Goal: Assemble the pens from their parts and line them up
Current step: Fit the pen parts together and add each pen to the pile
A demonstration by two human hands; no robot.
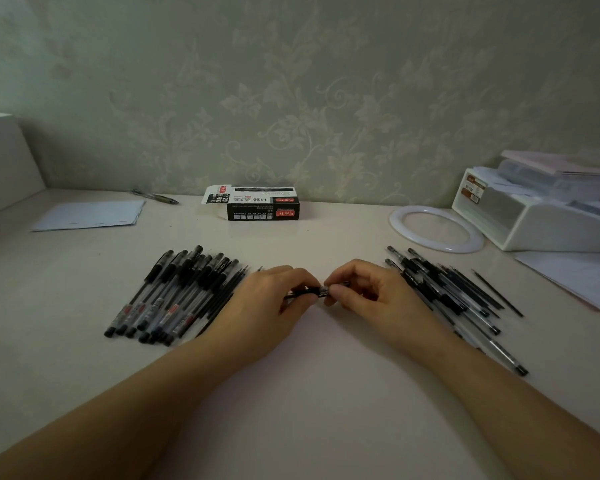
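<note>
Item: one pen, black with a clear section, held level above the pale bench, midway between both hands.

Left hand: fingers are curled round the pen's dark left part; the back of the hand is turned up, and the forearm is stretched in from the lower left.

Right hand: the pen's clear right end is pinched between thumb and fingertips; the remaining fingers are curled under, and the forearm is stretched in from the lower right.

Left lot: a bundle of capped pens is laid side by side on the bench, just left of the left hand, caps pointing away.

Right lot: a loose pile of pen parts, barrels and thin refills, is laid just right of the right hand.

Pen box: black and white, set by the wall; "1120" is legible, other print is too small to read.

Further: paper sheets, a white ring, a white storage case.
</note>
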